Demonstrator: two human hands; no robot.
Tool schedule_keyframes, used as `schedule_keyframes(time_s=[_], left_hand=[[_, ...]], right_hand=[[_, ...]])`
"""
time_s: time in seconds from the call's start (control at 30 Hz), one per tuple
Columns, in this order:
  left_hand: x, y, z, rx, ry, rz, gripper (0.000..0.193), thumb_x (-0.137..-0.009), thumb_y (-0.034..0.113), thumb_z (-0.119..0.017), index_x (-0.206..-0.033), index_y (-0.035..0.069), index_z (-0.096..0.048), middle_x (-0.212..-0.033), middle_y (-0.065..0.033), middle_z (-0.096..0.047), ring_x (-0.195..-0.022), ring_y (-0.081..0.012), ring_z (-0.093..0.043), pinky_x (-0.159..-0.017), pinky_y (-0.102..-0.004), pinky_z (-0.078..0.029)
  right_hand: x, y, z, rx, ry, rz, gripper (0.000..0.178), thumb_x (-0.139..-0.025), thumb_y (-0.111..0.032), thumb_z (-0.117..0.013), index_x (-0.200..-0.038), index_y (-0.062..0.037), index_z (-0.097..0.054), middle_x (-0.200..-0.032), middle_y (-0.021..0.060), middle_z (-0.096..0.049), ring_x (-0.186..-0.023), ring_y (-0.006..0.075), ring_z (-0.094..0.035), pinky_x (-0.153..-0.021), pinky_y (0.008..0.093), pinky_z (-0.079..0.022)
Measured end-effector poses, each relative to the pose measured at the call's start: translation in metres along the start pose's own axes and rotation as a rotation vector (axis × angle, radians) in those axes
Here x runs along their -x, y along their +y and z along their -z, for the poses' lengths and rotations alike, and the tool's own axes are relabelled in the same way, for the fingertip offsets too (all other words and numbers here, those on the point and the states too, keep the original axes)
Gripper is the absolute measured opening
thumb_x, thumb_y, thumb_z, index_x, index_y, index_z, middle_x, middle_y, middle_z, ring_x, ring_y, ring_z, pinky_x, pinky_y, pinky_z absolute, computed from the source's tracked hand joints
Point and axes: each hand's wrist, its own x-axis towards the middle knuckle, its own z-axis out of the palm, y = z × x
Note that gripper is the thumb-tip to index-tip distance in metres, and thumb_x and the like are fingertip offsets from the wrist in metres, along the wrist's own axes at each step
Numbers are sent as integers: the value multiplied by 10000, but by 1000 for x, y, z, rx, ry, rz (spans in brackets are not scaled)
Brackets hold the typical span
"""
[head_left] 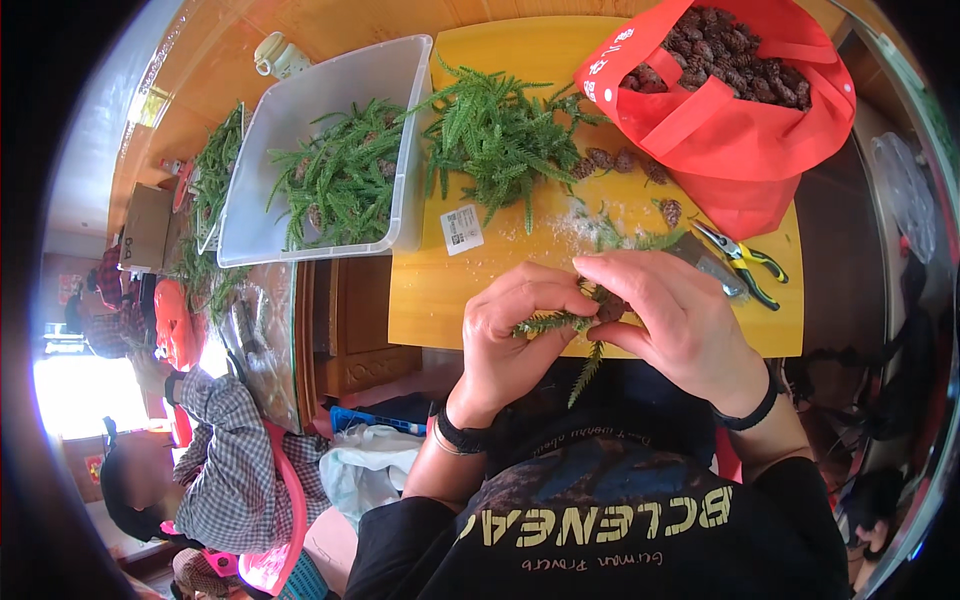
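Near the front of the yellow table (440,310), both my hands are closed around a small piece of green needle sprig and brown pine cone. My left hand (510,325) pinches the green sprig (556,322), and another green tip hangs below the fingers. The thumb and fingers of my right hand (680,315) are closed on the pine cone (612,308). My fingers partly hide where cone and sprig meet. Just beyond lie another sprig (655,241) and white powdery bits on the tabletop.
Yellow-and-black pliers (742,262) lie to the right. A red bag (720,150) full of pine cones stands back right, beside loose cones (625,161). A green sprig heap (500,130), a white label (462,230) and a clear bin (405,200) are leftward. Another person (235,460) sits at left.
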Motion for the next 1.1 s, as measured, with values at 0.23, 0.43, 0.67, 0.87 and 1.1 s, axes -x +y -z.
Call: schedule_keyframes(time_s=[0.23,0.43,0.67,0.87,1.1], left_hand=[[4,-4,-4,35,23,26,268,-600,-125,-634,-811,39,-635,-845,-79,-617,-817,-218,-609,-719,-295,-481],[4,-6,-14,114,69,18,227,-651,-76,-672,-831,34,-588,-854,-89,-590,-811,-216,-576,-709,-292,-466],[5,-12,-10,220,-29,13,258,-653,-11,-733,-845,34,-567,-869,-84,-570,-818,-212,-556,-705,-292,-457],[6,-9,-13,40,53,-105,274,-641,-48,-723,-853,32,-568,-861,-101,-581,-775,-226,-582,-662,-290,-483],[5,-8,-17,-98,150,-245,317,-612,-22,-753,-870,41,-580,-883,-118,-600,-761,-231,-616,-634,-297,-511]], right_hand=[[-1,-2,-3,-30,23,-38,665,-535,-1,-776,-1136,-41,-495,-942,117,-592,-758,237,-609,-611,303,-504],[1,-6,-4,-97,-1,-219,692,-549,13,-773,-1170,-68,-479,-914,83,-567,-645,157,-587,-571,263,-488],[4,-6,-5,-152,-39,-212,703,-561,28,-763,-1191,-68,-467,-940,81,-561,-664,154,-591,-589,260,-488],[-1,-5,3,-71,-49,-147,675,-546,-7,-772,-1159,-67,-496,-907,70,-574,-731,204,-586,-647,301,-484],[-10,-3,21,-28,-91,-76,527,-590,-65,-756,-1072,-52,-542,-874,67,-613,-809,260,-592,-715,335,-461]])
